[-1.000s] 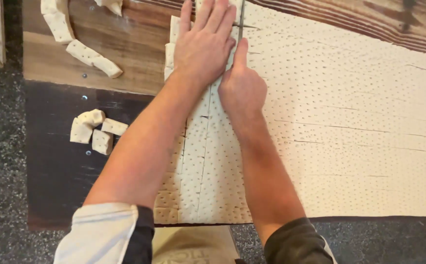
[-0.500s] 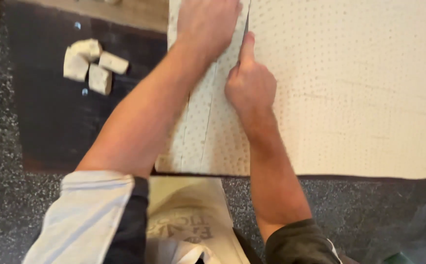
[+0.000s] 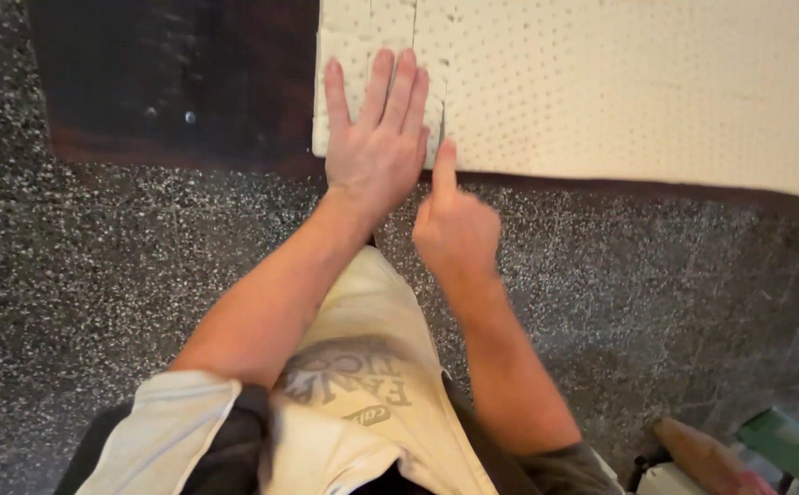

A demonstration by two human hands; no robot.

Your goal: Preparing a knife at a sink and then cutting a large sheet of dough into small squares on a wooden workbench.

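Observation:
A large cream perforated foam sheet (image 3: 619,92) lies on a dark board (image 3: 179,82). Its left end shows narrow strips (image 3: 344,37) marked off by straight cut lines. My left hand (image 3: 376,147) lies flat on those strips at the near-left corner, fingers spread and holding nothing. My right hand (image 3: 454,229) is just off the sheet's near edge. It is curled, with the index finger stretched out onto the end of a cut line. The thin blade seen in front of that finger earlier is hidden under the hand.
Speckled grey floor (image 3: 97,275) surrounds the board. At the bottom right corner lie a green object (image 3: 789,440) and a brownish rounded piece (image 3: 702,454). My cream apron fills the lower middle.
My right hand has drawn back along the cut line to the sheet's near edge. My left hand has slid down with it. The small foam offcuts have left the view.

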